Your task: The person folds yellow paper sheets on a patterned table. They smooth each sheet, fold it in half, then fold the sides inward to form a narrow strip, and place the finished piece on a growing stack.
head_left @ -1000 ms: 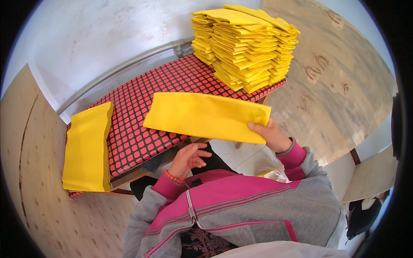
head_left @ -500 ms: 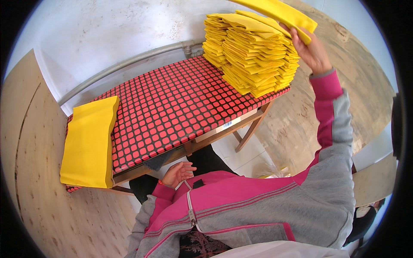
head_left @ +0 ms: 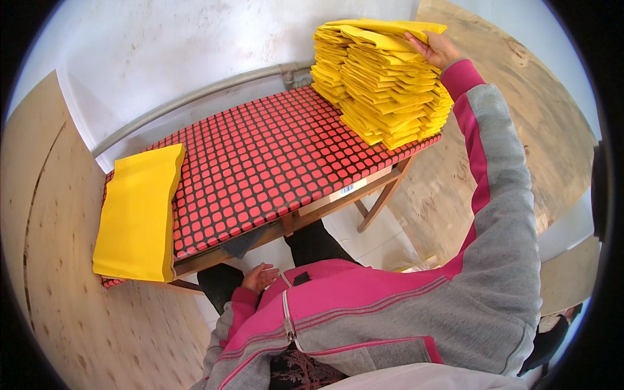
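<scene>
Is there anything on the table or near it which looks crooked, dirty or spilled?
Yes, slightly: the tall yellow pile at the right end of the table looks uneven, its folded edges sticking out unequally. The wall behind has dark specks. No spill shows.

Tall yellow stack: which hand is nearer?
Right. The right hand is at the top of the tall yellow stack; the left hand is apart from it, beside the jacket.
</scene>
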Tool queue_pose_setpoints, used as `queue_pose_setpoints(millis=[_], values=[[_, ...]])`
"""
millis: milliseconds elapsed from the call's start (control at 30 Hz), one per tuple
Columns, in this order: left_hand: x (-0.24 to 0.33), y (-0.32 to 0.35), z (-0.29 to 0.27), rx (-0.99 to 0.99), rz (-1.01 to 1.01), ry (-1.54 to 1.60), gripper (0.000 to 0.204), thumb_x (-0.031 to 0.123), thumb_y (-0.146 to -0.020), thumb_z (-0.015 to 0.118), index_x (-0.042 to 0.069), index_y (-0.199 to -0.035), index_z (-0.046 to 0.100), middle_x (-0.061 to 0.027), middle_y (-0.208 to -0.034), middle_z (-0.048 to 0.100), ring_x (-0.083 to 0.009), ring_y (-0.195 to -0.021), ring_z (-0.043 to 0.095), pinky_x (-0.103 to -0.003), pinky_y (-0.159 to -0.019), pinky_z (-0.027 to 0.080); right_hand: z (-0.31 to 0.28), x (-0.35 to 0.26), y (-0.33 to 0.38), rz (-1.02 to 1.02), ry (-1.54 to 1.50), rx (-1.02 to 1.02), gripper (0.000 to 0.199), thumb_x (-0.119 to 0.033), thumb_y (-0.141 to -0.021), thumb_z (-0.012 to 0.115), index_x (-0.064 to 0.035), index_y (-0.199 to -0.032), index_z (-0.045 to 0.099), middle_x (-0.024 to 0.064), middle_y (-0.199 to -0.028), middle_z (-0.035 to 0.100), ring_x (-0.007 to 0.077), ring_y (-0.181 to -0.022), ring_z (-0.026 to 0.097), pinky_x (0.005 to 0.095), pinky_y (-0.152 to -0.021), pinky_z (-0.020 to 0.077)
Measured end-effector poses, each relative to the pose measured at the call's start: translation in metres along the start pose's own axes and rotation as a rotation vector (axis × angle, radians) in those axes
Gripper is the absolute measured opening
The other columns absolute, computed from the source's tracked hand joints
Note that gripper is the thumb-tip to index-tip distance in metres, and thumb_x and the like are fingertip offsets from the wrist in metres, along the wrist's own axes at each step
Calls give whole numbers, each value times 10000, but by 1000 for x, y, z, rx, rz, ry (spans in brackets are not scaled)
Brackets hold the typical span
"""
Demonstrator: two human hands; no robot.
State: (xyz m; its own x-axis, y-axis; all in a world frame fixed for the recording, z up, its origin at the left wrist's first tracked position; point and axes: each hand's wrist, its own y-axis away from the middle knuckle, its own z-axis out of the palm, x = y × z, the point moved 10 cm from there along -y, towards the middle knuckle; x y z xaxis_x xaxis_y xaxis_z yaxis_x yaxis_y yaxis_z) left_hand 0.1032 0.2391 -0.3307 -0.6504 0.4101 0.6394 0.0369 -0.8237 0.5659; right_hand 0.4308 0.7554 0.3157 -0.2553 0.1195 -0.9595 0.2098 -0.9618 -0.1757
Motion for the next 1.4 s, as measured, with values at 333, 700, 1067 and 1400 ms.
queue_pose_setpoints(millis=[333,700,1067,1400], values=[[-4,-4,-10,29,-1,-18,487,422,-1037,583,10,-1296,585,-215,-1234,706,-276,-1071,718,-372,-922,575,-41,4,64,86,76,-116,341,-170,-1052,590,59,-1300,540,167,-1179,674,191,-1033,722,232,-838,643],[11,17,-7,111,65,56,385,335,-1025,618,4,-1220,642,-213,-1176,725,-290,-1053,722,-386,-925,580,9,51,202,-111,263,-319,257,-260,-1030,636,-37,-1153,664,-24,-868,676,34,-647,587,177,-588,478],[8,195,-19,281,551,156,297,284,-1081,540,49,-1232,639,-128,-1188,735,-145,-988,715,-277,-868,570,237,334,465,356,431,-1354,185,-199,-1018,655,-38,-947,600,3,-807,623,62,-689,602,217,-626,509],[-30,199,-40,302,587,269,250,227,-1081,538,34,-1206,637,-129,-1126,745,-126,-843,732,-212,-750,571,333,389,453,-792,765,-1261,169,-129,-934,686,-47,-1071,629,159,-957,673,367,-861,676,405,-759,540]])
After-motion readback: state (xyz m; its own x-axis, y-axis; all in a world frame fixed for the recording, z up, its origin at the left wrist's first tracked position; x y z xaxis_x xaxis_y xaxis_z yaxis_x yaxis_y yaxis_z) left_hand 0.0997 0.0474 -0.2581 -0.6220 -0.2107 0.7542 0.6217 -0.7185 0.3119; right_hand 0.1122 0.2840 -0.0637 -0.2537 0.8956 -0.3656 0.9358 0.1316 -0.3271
